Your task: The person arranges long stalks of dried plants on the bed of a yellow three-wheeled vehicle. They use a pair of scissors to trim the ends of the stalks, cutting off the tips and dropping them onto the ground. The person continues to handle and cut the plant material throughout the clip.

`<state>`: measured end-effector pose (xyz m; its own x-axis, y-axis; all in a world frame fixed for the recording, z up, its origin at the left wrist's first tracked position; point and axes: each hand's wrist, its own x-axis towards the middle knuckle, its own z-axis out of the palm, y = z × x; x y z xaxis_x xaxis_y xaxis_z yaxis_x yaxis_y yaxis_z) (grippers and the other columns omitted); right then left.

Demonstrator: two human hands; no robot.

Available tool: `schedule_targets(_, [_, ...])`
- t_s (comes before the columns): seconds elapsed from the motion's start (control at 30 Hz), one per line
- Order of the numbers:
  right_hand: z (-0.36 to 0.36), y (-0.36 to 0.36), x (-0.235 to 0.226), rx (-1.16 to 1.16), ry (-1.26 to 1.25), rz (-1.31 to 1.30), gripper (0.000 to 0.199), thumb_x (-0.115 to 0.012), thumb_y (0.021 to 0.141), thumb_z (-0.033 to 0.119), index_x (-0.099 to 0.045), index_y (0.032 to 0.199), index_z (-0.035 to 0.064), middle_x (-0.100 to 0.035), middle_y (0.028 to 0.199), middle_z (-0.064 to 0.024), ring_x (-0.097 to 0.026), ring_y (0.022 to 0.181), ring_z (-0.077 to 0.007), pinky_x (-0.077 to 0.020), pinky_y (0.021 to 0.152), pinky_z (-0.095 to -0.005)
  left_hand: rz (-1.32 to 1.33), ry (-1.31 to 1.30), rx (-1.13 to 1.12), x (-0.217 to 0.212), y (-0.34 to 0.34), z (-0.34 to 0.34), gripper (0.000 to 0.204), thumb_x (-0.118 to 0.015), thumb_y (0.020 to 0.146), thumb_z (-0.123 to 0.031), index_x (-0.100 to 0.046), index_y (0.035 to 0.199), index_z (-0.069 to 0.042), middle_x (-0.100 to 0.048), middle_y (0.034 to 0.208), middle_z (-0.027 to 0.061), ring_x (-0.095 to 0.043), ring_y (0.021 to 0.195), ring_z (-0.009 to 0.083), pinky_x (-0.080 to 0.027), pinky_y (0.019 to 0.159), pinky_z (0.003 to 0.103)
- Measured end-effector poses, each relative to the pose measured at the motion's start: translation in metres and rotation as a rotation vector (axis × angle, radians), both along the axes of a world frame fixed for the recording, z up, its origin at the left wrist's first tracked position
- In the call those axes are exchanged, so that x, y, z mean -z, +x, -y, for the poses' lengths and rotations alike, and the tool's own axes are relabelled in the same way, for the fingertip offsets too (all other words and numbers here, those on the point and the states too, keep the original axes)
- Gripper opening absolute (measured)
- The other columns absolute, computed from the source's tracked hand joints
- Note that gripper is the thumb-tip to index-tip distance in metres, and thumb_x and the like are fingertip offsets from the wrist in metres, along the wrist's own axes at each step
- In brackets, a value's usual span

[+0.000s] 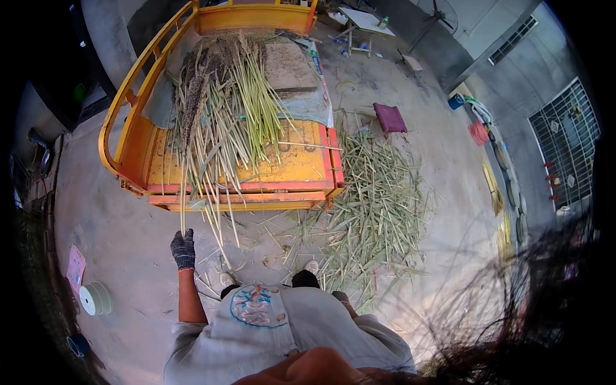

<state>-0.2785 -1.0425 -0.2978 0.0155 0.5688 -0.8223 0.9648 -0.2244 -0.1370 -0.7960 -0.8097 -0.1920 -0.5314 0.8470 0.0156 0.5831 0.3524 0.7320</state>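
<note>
My left hand (183,250), in a dark knitted glove, is closed round the lower ends of a few long pale stalks (183,208). They reach up over the tailgate into the orange cart bed (295,168), beside the other stalks. A heap of cut stalks with bushy brown seed heads (218,54) lies there, its right-hand bundle (256,109) greener. My right hand (341,296), also dark-gloved, hangs low by my right side; its fingers are mostly hidden by my body and shirt.
Leaf and stalk trimmings (378,205) are piled right of the cart. A maroon cushion or stool (389,118) stands behind them. A white reel-like drum (96,298) sits at the left. A white table (367,20) and a fan (437,13) stand at the back.
</note>
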Motion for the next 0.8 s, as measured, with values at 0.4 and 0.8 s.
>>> schedule_targets(0.4, [-0.147, 0.305, 0.121, 0.446, 0.026, -0.065, 0.015, -0.054, 0.079, 0.024, -0.059, 0.083, 0.0103, -0.057, 0.071, -0.0122, -0.056, 0.062, -0.0258, -0.0434, 0.052, -0.039, -0.267, 0.008, -0.007, -0.051, 0.231, -0.052, 0.044, -0.065, 0.077, -0.032, -0.06, 0.09, 0.009, -0.062, 0.075, 0.0217, -0.058, 0.06, 0.0272, -0.045, 0.06, 0.036])
schedule_targets(0.8, [-0.538, 0.357, 0.022, -0.571, 0.597, -0.252, 0.014, -0.06, 0.064, 0.025, -0.057, 0.073, 0.0152, -0.059, 0.067, -0.0087, -0.058, 0.063, -0.0262, -0.0459, 0.056, -0.0389, 0.243, -0.014, -0.184, 0.011, 0.376, -0.195, 0.035, -0.062, 0.078, -0.032, -0.059, 0.07, 0.002, -0.057, 0.065, 0.0228, -0.055, 0.06, 0.0367, -0.042, 0.057, 0.042])
